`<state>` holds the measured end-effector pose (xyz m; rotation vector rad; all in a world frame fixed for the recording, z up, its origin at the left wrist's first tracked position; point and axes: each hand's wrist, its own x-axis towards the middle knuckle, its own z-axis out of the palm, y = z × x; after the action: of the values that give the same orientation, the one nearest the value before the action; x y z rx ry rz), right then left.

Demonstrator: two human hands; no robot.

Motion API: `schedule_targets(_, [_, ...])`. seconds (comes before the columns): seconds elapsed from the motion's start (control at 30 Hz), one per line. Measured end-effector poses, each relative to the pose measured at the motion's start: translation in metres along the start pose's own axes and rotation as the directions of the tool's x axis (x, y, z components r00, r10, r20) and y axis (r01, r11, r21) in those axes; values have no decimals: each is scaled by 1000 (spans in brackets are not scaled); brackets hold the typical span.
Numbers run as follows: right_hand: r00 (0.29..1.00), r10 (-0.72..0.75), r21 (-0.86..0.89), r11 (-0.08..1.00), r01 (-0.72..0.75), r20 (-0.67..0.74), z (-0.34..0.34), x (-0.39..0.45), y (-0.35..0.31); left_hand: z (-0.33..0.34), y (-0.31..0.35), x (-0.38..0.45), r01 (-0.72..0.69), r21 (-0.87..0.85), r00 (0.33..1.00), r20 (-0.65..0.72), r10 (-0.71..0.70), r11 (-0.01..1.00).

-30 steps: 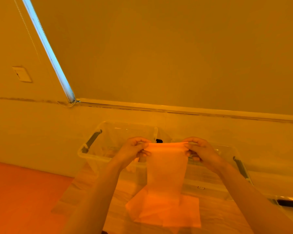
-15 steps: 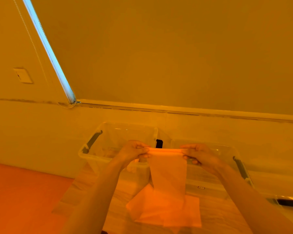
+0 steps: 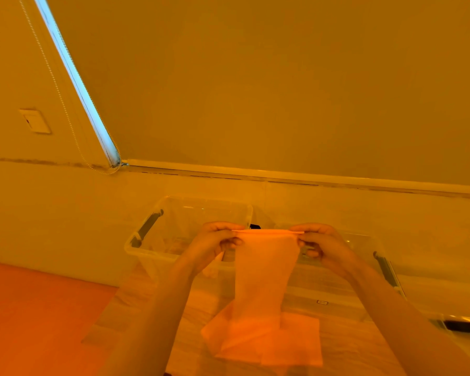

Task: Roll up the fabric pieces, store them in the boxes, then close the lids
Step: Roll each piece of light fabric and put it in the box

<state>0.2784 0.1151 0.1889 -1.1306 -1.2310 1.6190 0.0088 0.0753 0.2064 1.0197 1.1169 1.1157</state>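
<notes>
state: left hand [image 3: 215, 244] and right hand [image 3: 322, 244] fingers pinching top edge of fabric strip [image 3: 263, 270], held up in front of two open boxes [image 3: 174, 234], tail on surface | risk: I expect loose, skewed roll if corners turn unevenly | risk: tail may drag fabric pieces [image 3: 291, 346] underneath

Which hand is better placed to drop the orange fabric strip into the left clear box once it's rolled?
Probably the left hand. It pinches the orange fabric strip right over the open left clear plastic box; the right hand sits over the other box.
</notes>
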Motion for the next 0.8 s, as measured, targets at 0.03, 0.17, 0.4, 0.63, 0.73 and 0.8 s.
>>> schedule_targets(0.03, [1000,-2,13,1000,2,1,0,-1,-2,0,0,1,-3,-1,1000,4,3,1000])
schedule_targets(0.17, [999,-35,-136,990,34,-10,2,-6,-4,-1,-1,3,1,117,1000,-30,2,993])
schedule_targets(0.4, [999,-36,-381,924,21,-33,-1,-6,4,2,-5,6,53,351,997,-68,-31,935])
schedule_targets(0.63, [999,-18,-416,909,-2,-43,-2,2,14,8,-12,8,65,425,998,-28,-58,903])
schedule_targets(0.73, [998,-21,-289,957,3,-58,-3,3,13,8,-12,8,63,333,998,-21,-60,941])
schedule_targets(0.8, [999,-18,-154,988,11,-43,-4,4,11,8,-10,10,53,231,999,-20,-49,971])
